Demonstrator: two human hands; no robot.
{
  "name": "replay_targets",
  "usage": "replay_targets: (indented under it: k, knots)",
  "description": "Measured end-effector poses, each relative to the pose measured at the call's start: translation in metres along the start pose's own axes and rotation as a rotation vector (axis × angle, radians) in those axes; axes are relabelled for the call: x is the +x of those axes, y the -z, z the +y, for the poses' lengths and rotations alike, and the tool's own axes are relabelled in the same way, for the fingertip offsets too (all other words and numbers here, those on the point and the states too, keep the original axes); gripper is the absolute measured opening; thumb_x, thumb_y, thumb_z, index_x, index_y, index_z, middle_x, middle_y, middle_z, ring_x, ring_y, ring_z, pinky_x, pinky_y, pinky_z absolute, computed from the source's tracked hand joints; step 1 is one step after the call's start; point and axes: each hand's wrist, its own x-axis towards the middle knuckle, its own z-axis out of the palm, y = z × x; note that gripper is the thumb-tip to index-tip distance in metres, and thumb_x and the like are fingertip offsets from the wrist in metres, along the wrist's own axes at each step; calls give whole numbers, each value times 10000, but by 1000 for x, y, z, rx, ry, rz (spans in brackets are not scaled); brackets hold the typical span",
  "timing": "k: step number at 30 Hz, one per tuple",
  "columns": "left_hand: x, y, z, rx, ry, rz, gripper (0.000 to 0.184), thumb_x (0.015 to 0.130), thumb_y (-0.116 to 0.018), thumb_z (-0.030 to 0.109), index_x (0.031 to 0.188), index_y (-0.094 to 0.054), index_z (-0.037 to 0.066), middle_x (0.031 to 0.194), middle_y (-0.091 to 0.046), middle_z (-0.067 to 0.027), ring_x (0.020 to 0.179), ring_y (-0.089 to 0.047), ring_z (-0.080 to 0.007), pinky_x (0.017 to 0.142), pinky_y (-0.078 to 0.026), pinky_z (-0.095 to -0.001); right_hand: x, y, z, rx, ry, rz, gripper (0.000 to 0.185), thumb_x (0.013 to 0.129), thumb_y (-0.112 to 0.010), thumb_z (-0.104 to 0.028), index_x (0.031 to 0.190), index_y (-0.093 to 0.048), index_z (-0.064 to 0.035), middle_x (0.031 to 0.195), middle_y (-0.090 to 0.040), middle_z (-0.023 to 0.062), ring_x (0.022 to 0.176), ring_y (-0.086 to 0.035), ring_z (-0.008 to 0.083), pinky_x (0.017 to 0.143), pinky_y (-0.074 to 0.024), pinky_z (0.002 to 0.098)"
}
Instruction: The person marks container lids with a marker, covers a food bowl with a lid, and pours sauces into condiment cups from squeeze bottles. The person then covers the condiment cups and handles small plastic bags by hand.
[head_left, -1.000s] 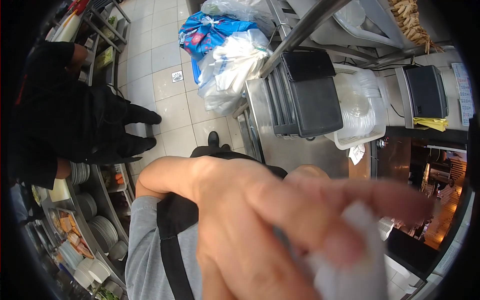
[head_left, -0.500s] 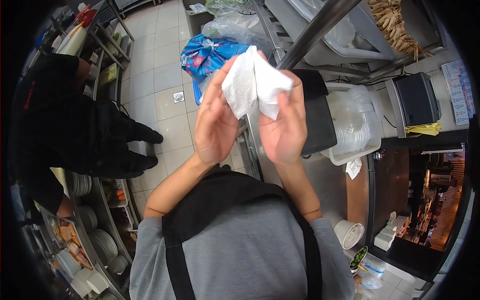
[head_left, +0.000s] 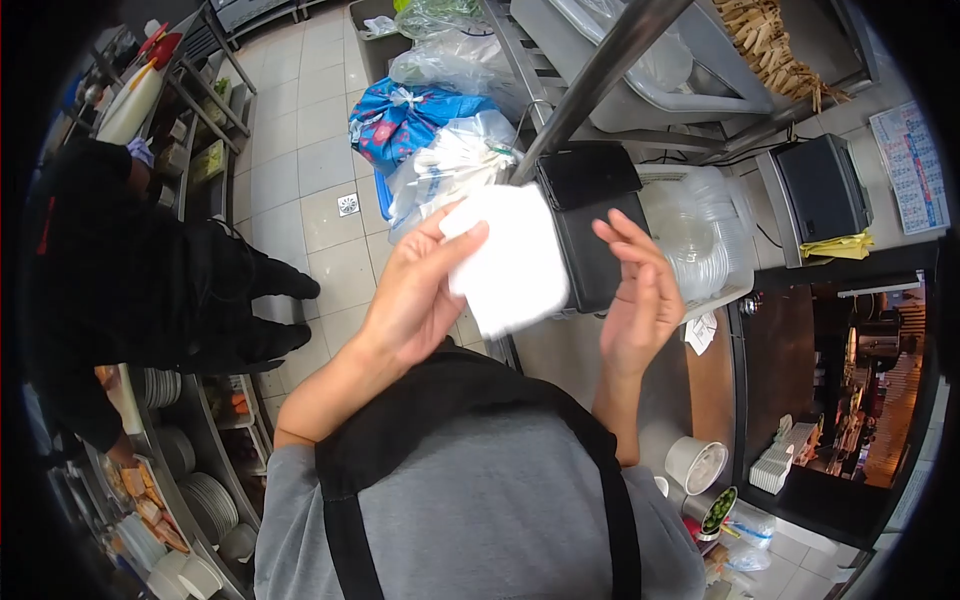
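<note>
A white paper napkin (head_left: 515, 262) is pinched between the thumb and fingers of my left hand (head_left: 412, 290), its edges blurred by motion. To the right, apart from the napkin, my right hand (head_left: 640, 305) is raised with its fingers loosely spread and nothing in it. Behind my right hand stands a black box (head_left: 592, 235). Beside that is a white basket (head_left: 722, 308) with clear plastic containers (head_left: 700, 230) in it.
A metal pole (head_left: 605, 85) slants above the counter. Bags, one of them blue (head_left: 385, 130), sit beyond my hands. At left a person in black (head_left: 130, 270) works at shelves holding stacked plates (head_left: 208, 505). A white tub (head_left: 697, 465) is at lower right.
Both hands have come down closer to me and moved apart. My right hand has left the napkin, which spread between both hands before and is now in my left hand alone.
</note>
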Motion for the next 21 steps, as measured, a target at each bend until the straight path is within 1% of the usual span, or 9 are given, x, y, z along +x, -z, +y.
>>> replay_targets:
  k: [1,2,3,5,7,9,13,17,21]
  knots:
    - [-11,-13,5,28,33,-9,346,878,-556,55,1213,-487,3,1079,-614,-97,962,-616,-160,829,-520,-292,-2,9,2,19,-54,64,268,917,-392,-93,929,-605,70,1084,-588,236,979,-605,299,921,-440,395]
    - [-24,-29,11,36,60,-78,354,867,-563,39,1209,-488,-10,1077,-618,-121,949,-627,-177,825,-532,-308,-6,16,3,35,-114,125,270,925,-387,-98,931,-600,69,1074,-592,230,958,-610,289,911,-446,396]
    - [-37,-42,19,24,67,-233,367,850,-574,14,1205,-488,-20,1087,-613,-144,962,-623,-201,836,-532,-331,-10,23,4,51,-139,142,273,930,-385,-102,934,-598,68,1061,-595,227,940,-612,280,902,-450,392]
    - [-57,-59,27,37,58,-490,342,854,-567,28,1186,-495,-18,1074,-618,-139,961,-624,-196,841,-528,-334,-17,32,7,82,-202,166,278,939,-381,-112,940,-594,66,1035,-601,219,904,-615,262,882,-460,384]
    - [-70,-66,27,57,-4,-691,319,859,-560,42,1167,-502,-16,1062,-623,-135,960,-624,-191,846,-523,-338,-22,30,6,54,-192,180,273,941,-381,-106,936,-595,63,992,-610,208,851,-615,242,836,-476,364]
    - [-76,-68,24,64,-54,-797,297,863,-553,55,1148,-509,-13,1049,-628,-130,959,-625,-186,851,-519,-341,-30,31,7,18,-171,147,267,938,-382,-97,934,-595,64,984,-611,208,835,-616,235,817,-480,354]
    - [-76,-67,20,56,-144,-898,256,871,-539,82,1110,-523,-9,1024,-638,-120,956,-626,-176,860,-510,-348,-34,28,12,-63,-128,121,258,931,-389,-84,922,-596,69,971,-616,206,795,-619,220,794,-481,338]
    - [-69,-59,27,49,-226,-914,224,880,-525,109,1072,-537,-4,999,-648,-111,954,-628,-166,870,-501,-355,-31,24,16,-180,-104,128,249,922,-400,-78,904,-601,69,939,-626,197,754,-619,208,776,-476,319]
    - [-53,-42,46,33,-300,-937,203,888,-511,136,1034,-552,1,974,-658,-101,952,-629,-156,880,-491,-362,-16,16,30,-218,-121,164,241,917,-409,-77,894,-603,64,925,-631,190,740,-618,201,768,-471,312]
